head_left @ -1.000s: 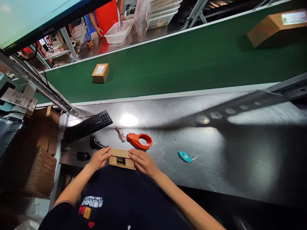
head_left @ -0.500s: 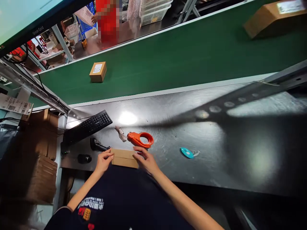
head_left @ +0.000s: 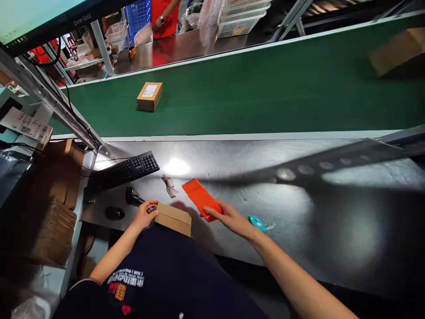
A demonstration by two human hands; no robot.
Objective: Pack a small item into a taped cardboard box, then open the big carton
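Observation:
My left hand (head_left: pixel 146 215) grips the left end of a small brown cardboard box (head_left: pixel 174 219), held close to my shirt at the table's front edge. In my right hand (head_left: pixel 229 217) is an orange tape dispenser (head_left: pixel 201 197), tilted up off the table so its broad edge faces me. My thumb lies across its near end, and the fingers underneath are mostly hidden. The dispenser is just right of the box, apart from it. A crumpled clear-and-brown scrap (head_left: pixel 169 185) with a small label rests beyond the box.
On the metal table (head_left: pixel 239 164) are a black keyboard (head_left: pixel 126 170), a barcode scanner (head_left: pixel 133 196), a mouse (head_left: pixel 114 213) and a teal round cutter (head_left: pixel 257 223). Behind runs a green conveyor belt (head_left: pixel 249 97) carrying a labelled box (head_left: pixel 150 96) and a larger carton (head_left: pixel 398 51). Another person (head_left: pixel 165 20) stands beyond.
My right hand has left the box and picked up the orange tape dispenser from the table, tilting it. My left hand keeps hold of the box. The view has shifted slightly.

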